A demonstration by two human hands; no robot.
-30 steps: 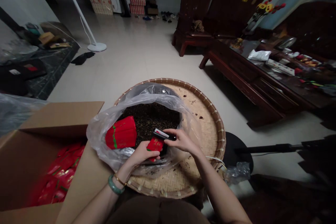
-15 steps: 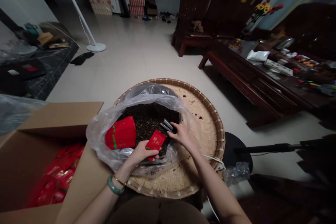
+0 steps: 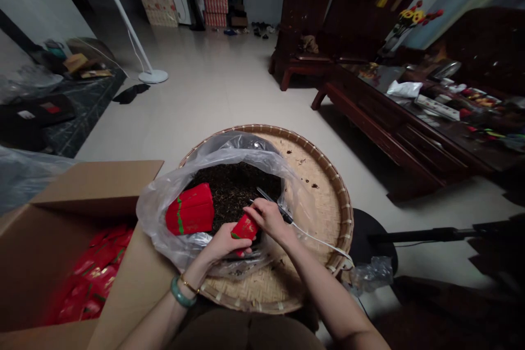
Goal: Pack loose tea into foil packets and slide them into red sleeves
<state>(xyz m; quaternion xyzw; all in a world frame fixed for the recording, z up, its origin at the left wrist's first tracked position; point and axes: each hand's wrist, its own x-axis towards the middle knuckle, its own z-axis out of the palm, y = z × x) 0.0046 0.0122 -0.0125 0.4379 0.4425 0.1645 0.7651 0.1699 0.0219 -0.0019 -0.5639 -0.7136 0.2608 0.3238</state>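
Observation:
My left hand (image 3: 223,244) is closed around a small red packet (image 3: 245,227), held over the near edge of a clear plastic bag (image 3: 164,202) full of dark loose tea (image 3: 233,186). My right hand (image 3: 268,219) pinches the top of the same packet; a thin dark tool with a white cord (image 3: 315,238) lies just beyond its fingers, and I cannot tell whether the hand grips it. A stack of red packets with green bands (image 3: 190,209) rests in the bag, left of my hands. The bag sits on a round woven bamboo tray (image 3: 328,186).
An open cardboard box (image 3: 98,186) at the left holds several red packets (image 3: 92,281). A dark wooden table (image 3: 410,126) with clutter stands at the right, wooden chairs behind it. A fan stand (image 3: 151,74) is on the tiled floor. A dark stool (image 3: 371,229) is beside the tray.
My right hand moved away toward the tea with the dark tool, then came back onto the top of the red packet. My left hand stayed on the packet.

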